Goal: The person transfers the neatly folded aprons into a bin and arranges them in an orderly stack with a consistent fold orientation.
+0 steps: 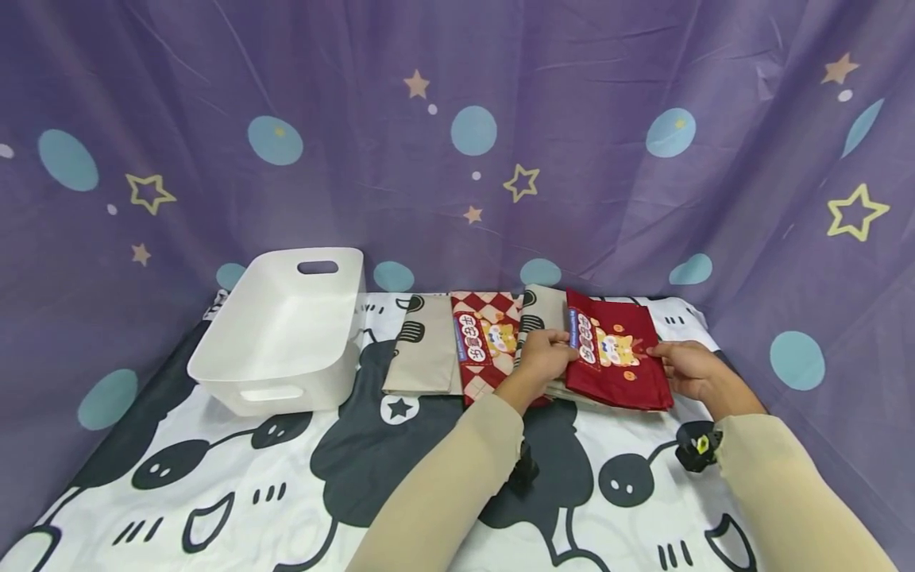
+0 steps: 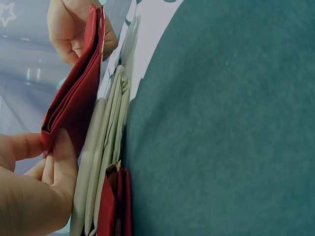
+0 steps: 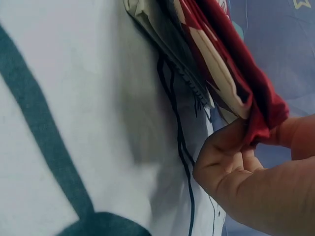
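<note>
The head camera looks forward and down, well back from the folded dark-red cartoon-print cloth (image 1: 620,381). The left-wrist camera, close by its left end, faces along it rightward; the right-wrist camera, close by its right, faces leftward; all three share it.

A white cloth (image 1: 422,461) with dark cartoon shapes covers the surface. Near its far left corner stands a white bin (image 1: 325,381), upright, its open top showing a bare inside. Along the far edge, to the right of the bin and just apart from it, lies a folded beige fabric (image 1: 423,353). A red checked fabric (image 1: 480,385) adjoins it, then, towards the far right corner, a second beige fabric (image 1: 549,305).
</note>
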The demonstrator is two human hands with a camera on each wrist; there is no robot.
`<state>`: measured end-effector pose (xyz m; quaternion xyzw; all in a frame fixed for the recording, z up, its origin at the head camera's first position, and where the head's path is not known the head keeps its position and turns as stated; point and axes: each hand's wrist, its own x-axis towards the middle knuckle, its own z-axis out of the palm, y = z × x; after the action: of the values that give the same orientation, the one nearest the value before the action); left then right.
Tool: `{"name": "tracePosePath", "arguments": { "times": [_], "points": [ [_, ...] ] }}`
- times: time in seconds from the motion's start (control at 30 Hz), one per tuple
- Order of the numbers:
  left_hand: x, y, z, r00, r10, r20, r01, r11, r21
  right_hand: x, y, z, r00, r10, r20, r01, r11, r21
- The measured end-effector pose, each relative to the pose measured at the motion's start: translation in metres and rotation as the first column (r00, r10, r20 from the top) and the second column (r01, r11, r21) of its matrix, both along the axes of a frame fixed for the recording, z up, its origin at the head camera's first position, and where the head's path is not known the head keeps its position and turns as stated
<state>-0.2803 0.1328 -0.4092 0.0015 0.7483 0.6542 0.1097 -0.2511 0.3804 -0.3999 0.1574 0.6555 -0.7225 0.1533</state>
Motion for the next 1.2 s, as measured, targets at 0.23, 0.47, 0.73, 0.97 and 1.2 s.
{"name": "tracePosePath", "arguments": {
  "times": [0.23, 0.47, 0.73, 0.97, 1.2],
  "points": [
    [-0.001, -0.009, 0.005, 0.999, -0.012, -0.046, 0.014, 0.999, 0.048, 0.0, -0.004, 0.004, 0.998, -0.01, -0.063, 0.007, 0.999, -0.045],
    [-0.004, -0.013, 0.006, 0.999, -0.01, -0.044, 0.014, 0.996, 0.083, 0.002, -0.009, 0.009, 0.993, -0.004, -0.117, 0.0, 0.999, -0.036],
    [-0.004, -0.023, 0.006, 0.997, -0.024, -0.074, 0.031, 0.996, 0.087, 0.003, -0.016, 0.014, 0.985, -0.01, -0.171, 0.014, 1.0, 0.025],
    [-0.003, -0.038, 0.008, 0.995, -0.063, -0.083, 0.073, 0.991, 0.113, 0.002, -0.025, 0.016, 0.983, 0.007, -0.181, -0.005, 1.0, 0.008],
    [-0.006, -0.049, 0.01, 0.991, -0.073, -0.113, 0.087, 0.988, 0.125, -0.002, -0.036, 0.017, 0.98, -0.014, -0.201, 0.021, 0.999, 0.036]
  ]
}}
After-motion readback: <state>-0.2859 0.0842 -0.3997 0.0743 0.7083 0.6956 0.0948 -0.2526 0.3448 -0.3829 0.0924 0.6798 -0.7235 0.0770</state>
